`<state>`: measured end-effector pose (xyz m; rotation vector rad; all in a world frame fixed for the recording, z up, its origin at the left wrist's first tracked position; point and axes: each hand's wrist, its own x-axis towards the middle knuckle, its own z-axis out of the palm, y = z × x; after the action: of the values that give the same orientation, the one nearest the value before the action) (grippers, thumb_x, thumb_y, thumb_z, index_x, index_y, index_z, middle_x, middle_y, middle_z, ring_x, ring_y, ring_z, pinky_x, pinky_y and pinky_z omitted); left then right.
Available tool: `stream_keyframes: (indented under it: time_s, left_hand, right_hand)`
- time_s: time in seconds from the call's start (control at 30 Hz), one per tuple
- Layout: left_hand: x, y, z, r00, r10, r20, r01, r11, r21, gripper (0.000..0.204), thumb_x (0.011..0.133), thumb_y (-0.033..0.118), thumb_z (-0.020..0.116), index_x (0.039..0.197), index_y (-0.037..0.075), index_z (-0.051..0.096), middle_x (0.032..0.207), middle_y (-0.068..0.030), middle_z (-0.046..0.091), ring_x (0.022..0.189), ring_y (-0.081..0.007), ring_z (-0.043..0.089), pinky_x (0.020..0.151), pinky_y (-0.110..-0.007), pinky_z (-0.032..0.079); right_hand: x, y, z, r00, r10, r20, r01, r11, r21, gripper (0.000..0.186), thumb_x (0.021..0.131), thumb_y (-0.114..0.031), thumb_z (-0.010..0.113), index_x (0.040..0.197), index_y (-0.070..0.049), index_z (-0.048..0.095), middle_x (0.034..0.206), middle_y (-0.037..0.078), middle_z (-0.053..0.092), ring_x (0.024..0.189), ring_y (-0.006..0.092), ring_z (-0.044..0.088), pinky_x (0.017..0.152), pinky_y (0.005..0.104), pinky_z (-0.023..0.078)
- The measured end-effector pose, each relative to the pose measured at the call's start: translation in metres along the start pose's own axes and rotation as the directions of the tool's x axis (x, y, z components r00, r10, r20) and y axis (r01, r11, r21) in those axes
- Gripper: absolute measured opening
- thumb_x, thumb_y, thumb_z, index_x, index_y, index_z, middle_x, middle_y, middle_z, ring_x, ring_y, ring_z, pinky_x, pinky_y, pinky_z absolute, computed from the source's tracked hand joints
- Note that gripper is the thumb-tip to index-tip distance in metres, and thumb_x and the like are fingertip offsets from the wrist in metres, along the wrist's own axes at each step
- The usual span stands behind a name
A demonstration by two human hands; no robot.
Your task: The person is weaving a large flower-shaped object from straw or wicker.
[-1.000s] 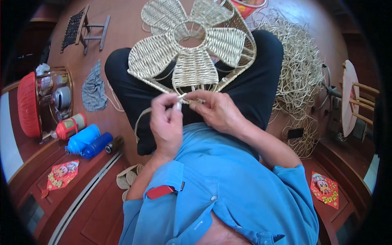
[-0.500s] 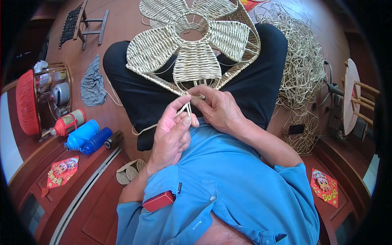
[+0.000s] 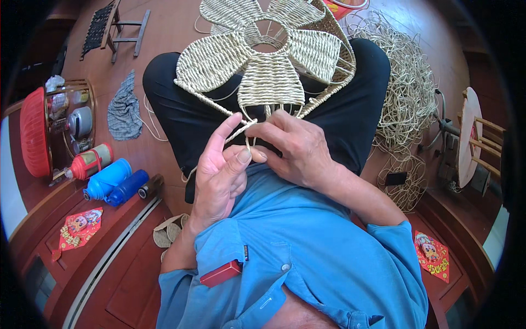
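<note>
Pale straw cord is pinched between left hand and right hand, just below the flower-shaped woven straw panel; cord run toward the panel's near edge.

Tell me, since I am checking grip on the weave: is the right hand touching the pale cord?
Touching. The head view shows the right hand with its fingers pinching the pale cord just below the woven flower piece.

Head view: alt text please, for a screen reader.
A seated person's left hand and right hand pinch a pale strand at the edge of a flower-shaped woven piece on their lap. Loose cord lies heaped on their right, bottles on their left.
</note>
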<state>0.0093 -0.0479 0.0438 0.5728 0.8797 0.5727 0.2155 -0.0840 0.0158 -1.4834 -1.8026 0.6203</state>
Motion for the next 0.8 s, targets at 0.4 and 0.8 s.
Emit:
stream_keyframes:
  time_s: [0.4,0.8]
  left_hand:
    - [-0.001,0.013,-0.022,0.994,0.083,-0.069,-0.086,0.995,-0.052,0.077,0.111,0.017,0.066,0.172,-0.003,0.022,0.113,-0.0154,0.076,0.053,0.0014,0.039,0.044,-0.016,0.031]
    - [0.028,0.019,-0.066,0.994,-0.028,-0.108,0.01,0.987,-0.161,0.056,0.115,0.031,0.058,0.159,-0.002,0.046,0.101,-0.0153,0.075,0.051,-0.0024,0.039,0.044,-0.019,0.035]
  right_hand:
    - [0.005,0.004,0.01,0.998,-0.05,0.022,0.052,0.993,-0.108,0.02,0.091,-0.022,0.084,0.103,-0.014,0.07,0.093,0.005,0.062,0.08,0.0256,0.071,0.068,0.0415,0.057]
    - [0.015,0.015,0.014,0.997,-0.039,0.07,0.042,0.998,-0.05,0.017,0.095,-0.023,0.08,0.095,-0.012,0.067,0.087,0.005,0.063,0.082,0.0257,0.072,0.071,0.0426,0.059]
